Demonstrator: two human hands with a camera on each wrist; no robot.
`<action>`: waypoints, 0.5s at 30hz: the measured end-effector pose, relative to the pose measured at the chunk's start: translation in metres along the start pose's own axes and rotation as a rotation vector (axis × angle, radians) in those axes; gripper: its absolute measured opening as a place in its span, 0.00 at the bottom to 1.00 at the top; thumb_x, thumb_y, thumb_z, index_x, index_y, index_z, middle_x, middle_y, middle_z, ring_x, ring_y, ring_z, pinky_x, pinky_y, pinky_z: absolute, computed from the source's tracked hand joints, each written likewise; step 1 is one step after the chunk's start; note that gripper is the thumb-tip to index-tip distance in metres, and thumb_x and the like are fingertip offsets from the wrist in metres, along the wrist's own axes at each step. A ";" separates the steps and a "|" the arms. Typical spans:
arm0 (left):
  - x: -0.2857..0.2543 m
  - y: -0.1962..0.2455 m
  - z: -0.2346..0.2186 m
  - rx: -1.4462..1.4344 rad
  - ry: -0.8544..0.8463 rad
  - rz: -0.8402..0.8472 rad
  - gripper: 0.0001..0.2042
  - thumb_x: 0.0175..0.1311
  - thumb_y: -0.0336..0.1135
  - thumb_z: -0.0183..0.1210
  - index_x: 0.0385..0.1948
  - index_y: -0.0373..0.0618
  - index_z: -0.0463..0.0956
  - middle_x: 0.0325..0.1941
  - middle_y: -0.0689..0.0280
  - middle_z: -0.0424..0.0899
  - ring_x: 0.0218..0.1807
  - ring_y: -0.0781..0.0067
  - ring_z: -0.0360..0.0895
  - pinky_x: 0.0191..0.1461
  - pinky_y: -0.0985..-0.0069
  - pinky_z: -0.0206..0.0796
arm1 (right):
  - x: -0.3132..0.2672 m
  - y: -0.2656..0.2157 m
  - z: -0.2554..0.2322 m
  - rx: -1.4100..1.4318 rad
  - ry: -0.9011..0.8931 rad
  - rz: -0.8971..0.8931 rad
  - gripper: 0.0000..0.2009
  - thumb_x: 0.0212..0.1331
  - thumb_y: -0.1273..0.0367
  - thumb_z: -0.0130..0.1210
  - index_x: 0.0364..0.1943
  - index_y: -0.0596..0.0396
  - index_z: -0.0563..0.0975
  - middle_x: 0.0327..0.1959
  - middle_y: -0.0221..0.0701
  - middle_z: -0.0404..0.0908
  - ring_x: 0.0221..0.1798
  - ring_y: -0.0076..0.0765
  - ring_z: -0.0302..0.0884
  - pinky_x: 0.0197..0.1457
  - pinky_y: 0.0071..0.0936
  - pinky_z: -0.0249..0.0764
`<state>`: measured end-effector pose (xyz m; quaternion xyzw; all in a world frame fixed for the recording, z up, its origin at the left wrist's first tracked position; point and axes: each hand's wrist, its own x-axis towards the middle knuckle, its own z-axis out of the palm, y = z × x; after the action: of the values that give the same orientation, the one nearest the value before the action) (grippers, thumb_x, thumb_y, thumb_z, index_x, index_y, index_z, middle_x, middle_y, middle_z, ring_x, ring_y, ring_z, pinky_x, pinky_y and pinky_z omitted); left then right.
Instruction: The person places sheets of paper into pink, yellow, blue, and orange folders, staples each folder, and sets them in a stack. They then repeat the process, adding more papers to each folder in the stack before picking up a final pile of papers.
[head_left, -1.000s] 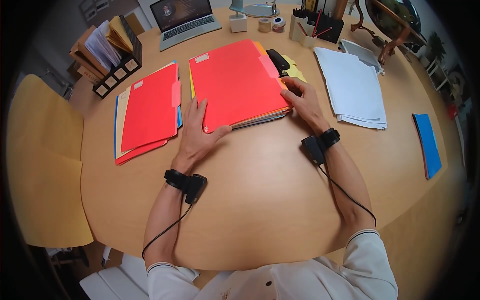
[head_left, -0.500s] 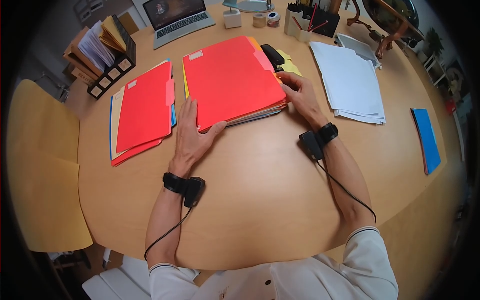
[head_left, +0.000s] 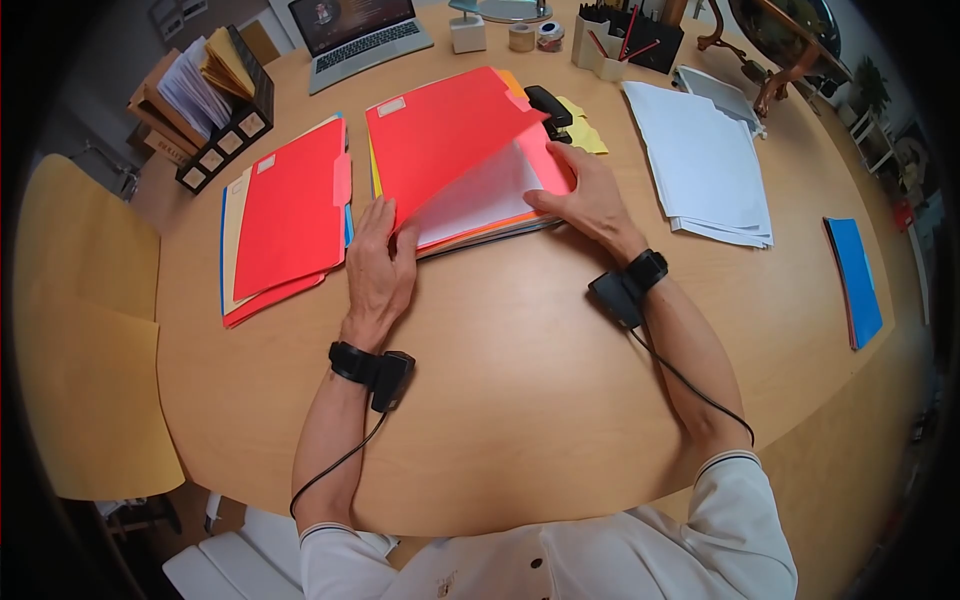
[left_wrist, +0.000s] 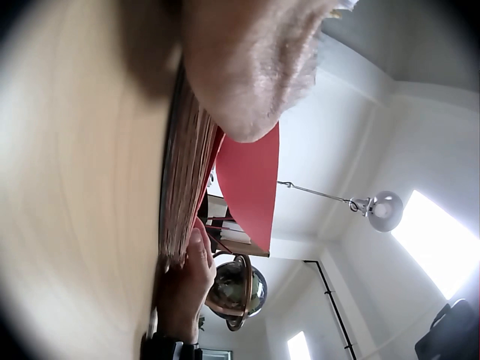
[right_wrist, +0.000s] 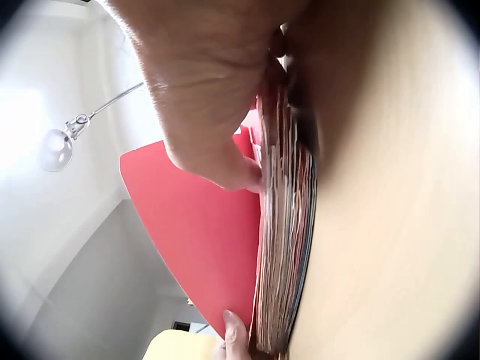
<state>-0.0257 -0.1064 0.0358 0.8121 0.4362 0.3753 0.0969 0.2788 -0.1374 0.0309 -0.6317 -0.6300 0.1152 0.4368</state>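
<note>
A stack of folders [right_wrist: 277,255] lies on the desk, topped by a red folder [head_left: 440,140]. The red folder's cover [left_wrist: 251,180] is raised at its near right corner, baring white paper [head_left: 480,200] inside. My left hand [head_left: 380,265] holds the near left corner, fingers along the left edge and thumb by the lifted cover. My right hand [head_left: 592,200] grips the stack's right edge, its thumb [right_wrist: 244,174] lying on top at the near edge. In the right wrist view the left thumb [right_wrist: 235,334] shows at the foot of the raised cover.
More red folders [head_left: 290,220] lie to the left, near a file holder [head_left: 228,140]. A black stapler [head_left: 548,108] and yellow paper [head_left: 585,130] sit beyond the right hand. White sheets [head_left: 700,165] and a blue folder [head_left: 853,280] lie to the right. At the back stands a laptop [head_left: 365,50].
The red folder's cover has risen at the near right corner, exposing white paper. My right thumb has moved in over the stack, and my left thumb has drawn closer to its fingers.
</note>
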 end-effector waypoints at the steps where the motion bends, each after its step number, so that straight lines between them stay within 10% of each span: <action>1: 0.000 0.000 0.000 -0.021 0.029 0.009 0.20 0.72 0.35 0.55 0.54 0.23 0.75 0.60 0.37 0.78 0.65 0.38 0.73 0.69 0.57 0.64 | 0.000 0.000 0.002 -0.045 0.016 -0.018 0.42 0.41 0.50 0.67 0.62 0.65 0.75 0.57 0.52 0.80 0.59 0.52 0.78 0.63 0.42 0.73; 8: -0.001 0.012 -0.008 -0.185 0.134 -0.186 0.16 0.74 0.34 0.52 0.30 0.25 0.74 0.28 0.47 0.77 0.27 0.58 0.72 0.33 0.63 0.64 | 0.002 -0.015 0.002 -0.222 0.011 0.016 0.38 0.41 0.56 0.63 0.60 0.65 0.76 0.46 0.50 0.81 0.50 0.56 0.78 0.55 0.44 0.72; 11: -0.006 0.001 -0.005 -0.193 0.205 -0.199 0.20 0.72 0.36 0.54 0.21 0.29 0.69 0.17 0.55 0.67 0.20 0.68 0.60 0.26 0.66 0.56 | 0.002 -0.021 -0.003 -0.182 -0.070 0.130 0.39 0.43 0.60 0.62 0.62 0.71 0.73 0.56 0.58 0.80 0.59 0.58 0.79 0.66 0.39 0.72; 15: -0.008 -0.007 -0.005 -0.162 0.216 -0.338 0.21 0.71 0.37 0.56 0.18 0.29 0.69 0.13 0.58 0.64 0.18 0.74 0.60 0.24 0.67 0.54 | 0.000 -0.006 0.004 -0.142 0.048 0.030 0.33 0.44 0.60 0.60 0.56 0.68 0.77 0.40 0.53 0.82 0.44 0.57 0.80 0.53 0.44 0.74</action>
<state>-0.0367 -0.1093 0.0319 0.6721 0.5422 0.4726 0.1761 0.2716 -0.1364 0.0327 -0.6729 -0.6163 0.0615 0.4044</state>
